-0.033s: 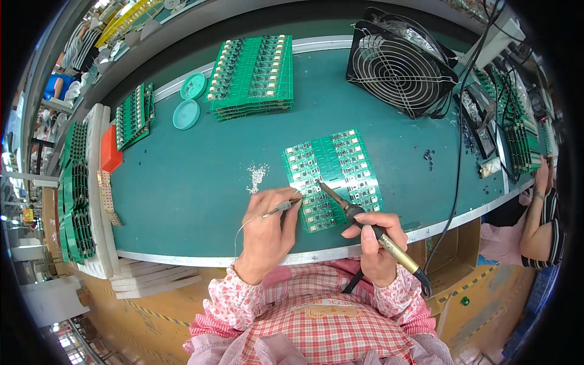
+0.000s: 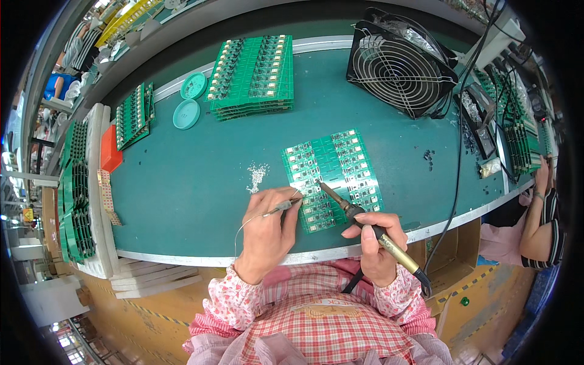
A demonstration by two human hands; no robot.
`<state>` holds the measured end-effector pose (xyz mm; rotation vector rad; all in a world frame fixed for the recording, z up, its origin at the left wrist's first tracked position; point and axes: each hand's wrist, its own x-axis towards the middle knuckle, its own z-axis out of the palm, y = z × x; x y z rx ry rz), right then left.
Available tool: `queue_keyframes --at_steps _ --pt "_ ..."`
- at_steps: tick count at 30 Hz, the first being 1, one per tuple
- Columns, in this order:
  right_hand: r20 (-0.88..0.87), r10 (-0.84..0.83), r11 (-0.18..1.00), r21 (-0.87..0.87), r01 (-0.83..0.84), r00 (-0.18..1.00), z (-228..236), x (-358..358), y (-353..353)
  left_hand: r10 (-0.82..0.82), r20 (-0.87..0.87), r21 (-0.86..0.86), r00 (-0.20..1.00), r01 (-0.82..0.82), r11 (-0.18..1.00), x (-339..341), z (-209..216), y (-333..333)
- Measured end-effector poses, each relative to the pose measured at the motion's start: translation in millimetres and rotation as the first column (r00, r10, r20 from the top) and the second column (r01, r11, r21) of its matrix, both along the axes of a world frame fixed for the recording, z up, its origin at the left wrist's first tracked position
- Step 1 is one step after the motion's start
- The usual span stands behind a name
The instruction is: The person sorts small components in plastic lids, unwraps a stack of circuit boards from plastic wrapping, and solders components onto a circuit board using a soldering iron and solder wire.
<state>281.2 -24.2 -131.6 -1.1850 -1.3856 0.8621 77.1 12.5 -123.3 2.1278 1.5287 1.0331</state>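
Fan (image 2: 395, 73) and board stack (image 2: 250, 76) sit beyond circuit panel (image 2: 334, 173).

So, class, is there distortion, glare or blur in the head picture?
Head view: the bench's front edge bows, fisheye fashion, and the corners go black; pale glare washes the circuit board's right side; the soldering iron shows no obvious motion blur.

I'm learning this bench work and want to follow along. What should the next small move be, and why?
Probably ease the left hand slightly right, toward the soldering iron's tip. The right hand holds that tip at the green circuit board, while the left, gripping a slim tool, is at the board's left side, a little short of the tip.
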Motion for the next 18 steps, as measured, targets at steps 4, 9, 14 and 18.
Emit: queue_keyframes --at_steps 4,9,14,18 --pt "-0.001 0.009 1.000 0.029 -0.009 1.000 -2.4 1.8 -0.7 -0.009 -0.002 0.009 1.000 0.009 1.000 -0.1 1.1 1.4" --pt "-0.047 0.041 0.994 0.108 -0.035 0.998 -4.8 3.3 -0.8 -0.012 -0.016 -0.012 1.000 0.012 1.000 -1.2 2.5 -0.6" --pt "-0.082 0.089 0.983 0.170 -0.074 0.993 -3.2 4.1 -0.4 -0.013 -0.011 -0.015 1.000 0.012 1.000 0.2 4.9 -1.5" --pt "-0.071 0.101 0.977 0.197 -0.085 0.992 -3.8 2.3 2.3 -0.013 -0.011 -0.014 1.000 0.013 1.000 -0.1 3.9 -1.1"
